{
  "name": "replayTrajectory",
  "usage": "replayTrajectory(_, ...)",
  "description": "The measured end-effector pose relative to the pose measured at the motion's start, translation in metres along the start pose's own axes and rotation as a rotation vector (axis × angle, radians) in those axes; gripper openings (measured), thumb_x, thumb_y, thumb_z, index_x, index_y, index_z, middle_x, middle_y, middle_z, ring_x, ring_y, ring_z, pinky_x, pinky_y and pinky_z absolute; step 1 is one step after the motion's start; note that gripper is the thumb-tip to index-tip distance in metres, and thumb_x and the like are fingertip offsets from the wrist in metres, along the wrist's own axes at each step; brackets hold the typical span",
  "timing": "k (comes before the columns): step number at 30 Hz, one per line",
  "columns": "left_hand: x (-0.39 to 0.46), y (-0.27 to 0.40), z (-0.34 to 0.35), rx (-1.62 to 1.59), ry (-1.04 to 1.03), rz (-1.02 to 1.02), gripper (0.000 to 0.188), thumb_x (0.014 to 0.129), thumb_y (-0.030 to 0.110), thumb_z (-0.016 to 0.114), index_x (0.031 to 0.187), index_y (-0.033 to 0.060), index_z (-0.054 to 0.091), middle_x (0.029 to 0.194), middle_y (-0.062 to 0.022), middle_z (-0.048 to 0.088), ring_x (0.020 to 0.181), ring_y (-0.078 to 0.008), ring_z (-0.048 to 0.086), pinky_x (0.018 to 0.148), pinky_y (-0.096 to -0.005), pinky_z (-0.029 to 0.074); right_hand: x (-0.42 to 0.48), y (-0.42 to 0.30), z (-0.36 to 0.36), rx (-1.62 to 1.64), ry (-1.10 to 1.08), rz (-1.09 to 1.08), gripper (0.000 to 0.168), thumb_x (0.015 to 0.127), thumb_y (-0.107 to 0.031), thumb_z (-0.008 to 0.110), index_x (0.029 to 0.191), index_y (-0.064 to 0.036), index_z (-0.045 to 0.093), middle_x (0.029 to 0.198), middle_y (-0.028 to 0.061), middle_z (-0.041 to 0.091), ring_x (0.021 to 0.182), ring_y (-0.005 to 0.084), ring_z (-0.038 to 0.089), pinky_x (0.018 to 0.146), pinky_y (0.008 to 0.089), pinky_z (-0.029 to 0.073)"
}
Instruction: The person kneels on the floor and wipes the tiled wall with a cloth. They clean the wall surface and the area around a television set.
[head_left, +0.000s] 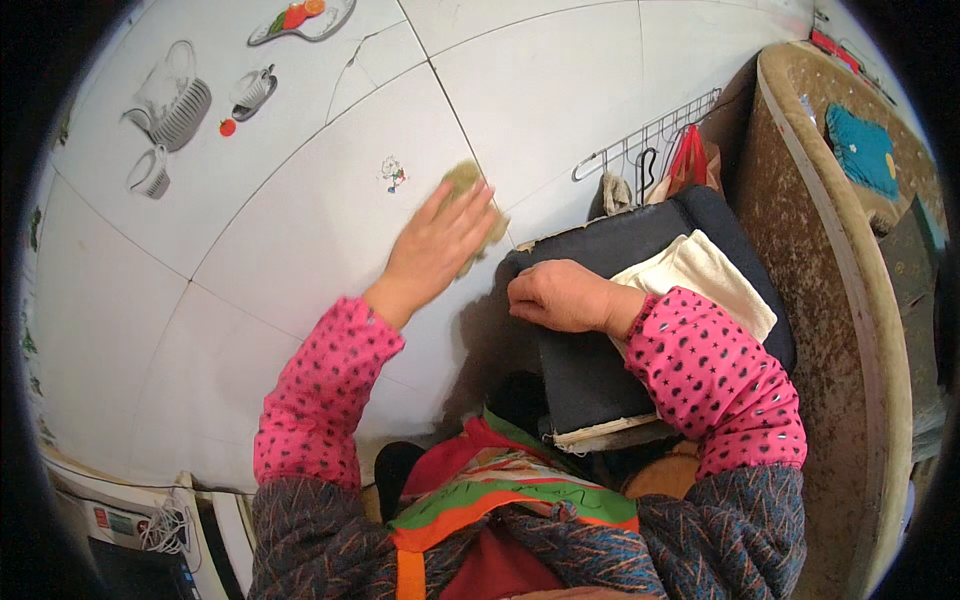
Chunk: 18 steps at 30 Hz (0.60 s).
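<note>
My left hand (442, 236) lies over a greenish-brown cloth (463, 176) and presses it on the white wall tiles (315, 232), its fingers stretched out and partly blurred. Right of it, my right hand (559, 295) is curled into a loose fist at the near left part of a black padded seat or board (592, 375). Whether anything is inside that fist cannot be seen. A cream cloth (697, 277) lies on the black padding, partly beneath my right forearm. A small cartoon sticker (391, 174) is on the tile left of the greenish-brown cloth.
A wire hook rack (645, 139) on the tiles holds a red bag (688, 154) and a small rag (616, 193). On the right stands a brown sofa (825, 247) with a teal cushion (862, 151). Coiled white cable (163, 525) lies at the lower left.
</note>
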<state>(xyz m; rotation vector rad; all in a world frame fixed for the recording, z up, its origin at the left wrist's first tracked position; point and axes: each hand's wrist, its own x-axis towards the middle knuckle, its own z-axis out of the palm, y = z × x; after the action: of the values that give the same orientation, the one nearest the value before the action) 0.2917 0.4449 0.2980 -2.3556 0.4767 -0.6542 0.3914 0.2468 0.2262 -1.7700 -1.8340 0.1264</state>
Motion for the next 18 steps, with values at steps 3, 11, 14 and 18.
replayTrajectory(3, 0.052, -0.011, 0.004, 0.021, 0.142, -0.045, 0.038, 0.086, 0.017, 0.054, 0.123, 0.0093, 0.059, 0.140, -0.0083, 0.053, 0.137, -0.0202, 0.042, 0.117, -0.0418, 0.028, 0.001, 0.001, 0.000, 0.012, 0.007, -0.021, 0.018, 0.088, -0.021, 0.064, 0.084, -0.004, 0.062, 0.083, 0.0179, 0.064, 0.082, 0.0395, 0.062, 0.073, 0.0459, 0.050)
replayTrajectory(11, 0.043, 0.027, 0.050, -0.057, 0.129, -0.062, 0.036, 0.087, 0.014, 0.053, 0.121, 0.0102, 0.061, 0.139, -0.0065, 0.053, 0.137, -0.0195, 0.042, 0.116, -0.0421, 0.029, -0.001, 0.004, -0.002, 0.070, 0.000, 0.042, 0.022, 0.088, -0.026, 0.063, 0.085, -0.004, 0.064, 0.085, 0.0203, 0.065, 0.085, 0.0421, 0.063, 0.074, 0.0491, 0.050)
replayTrajectory(14, -0.006, 0.044, 0.052, -0.083, -0.005, -0.048, 0.043, 0.084, 0.014, 0.054, 0.127, 0.0084, 0.059, 0.143, -0.0066, 0.051, 0.136, -0.0191, 0.043, 0.117, -0.0419, 0.029, -0.003, 0.005, -0.004, 0.069, 0.006, 0.024, 0.019, 0.088, -0.021, 0.064, 0.088, -0.002, 0.063, 0.085, 0.0194, 0.063, 0.081, 0.0406, 0.062, 0.071, 0.0460, 0.049)
replayTrajectory(18, -0.089, 0.057, 0.039, -0.080, -0.178, -0.071, 0.048, 0.083, 0.012, 0.054, 0.131, 0.0081, 0.056, 0.146, -0.0060, 0.048, 0.135, -0.0190, 0.044, 0.116, -0.0417, 0.029, -0.001, 0.003, -0.004, 0.091, 0.016, -0.016, 0.017, 0.089, -0.018, 0.065, 0.089, -0.001, 0.063, 0.084, 0.0185, 0.062, 0.079, 0.0395, 0.061, 0.068, 0.0442, 0.049)
